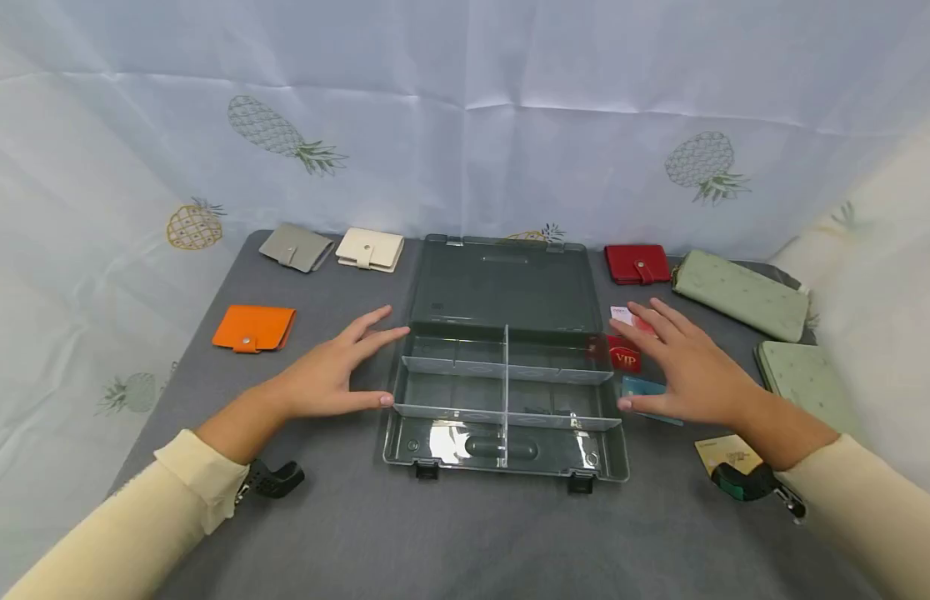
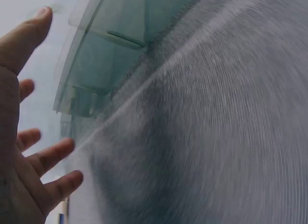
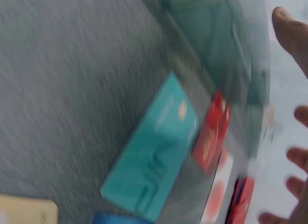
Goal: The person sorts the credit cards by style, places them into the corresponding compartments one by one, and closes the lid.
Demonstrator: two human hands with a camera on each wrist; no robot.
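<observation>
A smoky clear plastic organizer box [image 1: 465,479] lies in the middle of the table with its lid [image 1: 502,287] folded back. White dividers split its inside into several compartments, and I see nothing in them. At its left edge my left hand [image 1: 318,379] hovers with fingers spread, holding nothing; the left wrist view blurs the box wall [image 2: 103,55] beside it. My right hand [image 1: 693,371] is likewise spread and holds nothing, above cards at the box's right side. A teal card [image 3: 154,151], a red VIP card [image 1: 625,355] and a white-and-red card [image 3: 219,185] lie there.
An orange card holder [image 1: 253,327], a grey one [image 1: 294,247] and a cream one [image 1: 370,249] lie at left. A red wallet [image 1: 636,263], a long green wallet [image 1: 738,293], another green wallet [image 1: 806,379] and a gold card [image 1: 723,452] lie at right.
</observation>
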